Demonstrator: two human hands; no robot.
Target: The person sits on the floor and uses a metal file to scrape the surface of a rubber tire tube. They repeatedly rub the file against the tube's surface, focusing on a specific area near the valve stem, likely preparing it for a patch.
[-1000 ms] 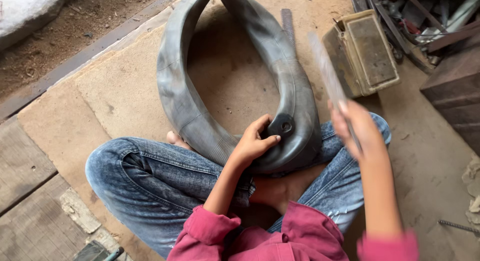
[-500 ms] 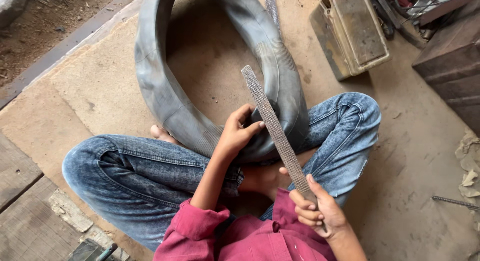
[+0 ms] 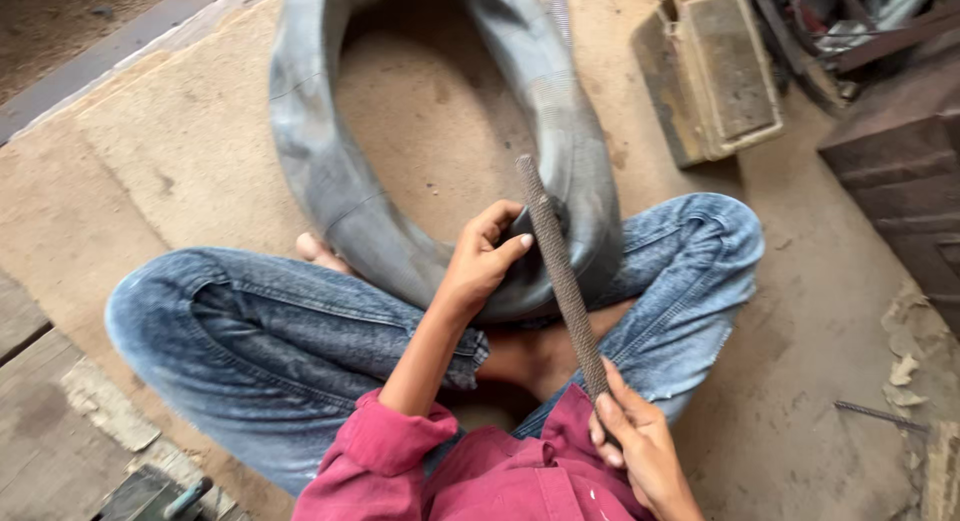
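I sit cross-legged in blue jeans on the floor, with a large grey rubber inner tube (image 3: 330, 171) resting across my lap. My left hand (image 3: 482, 261) grips the near part of the tube, fingers curled over its upper side. A long rough metal file (image 3: 560, 271) runs from my right hand (image 3: 632, 443) up to the tube, its tip lying just past my left fingers. That right hand is closed around the file's lower end, near my red sleeve.
A battered rectangular metal box (image 3: 715, 71) lies at the upper right, beside dark metal parts and scrap (image 3: 890, 131). A thin rod (image 3: 885, 416) lies on the floor at the right. Wooden boards (image 3: 50, 411) lie at the lower left.
My right hand brought the file from raised at the right down across the front; its tip now lies on the tube by my left hand, which kept its grip.
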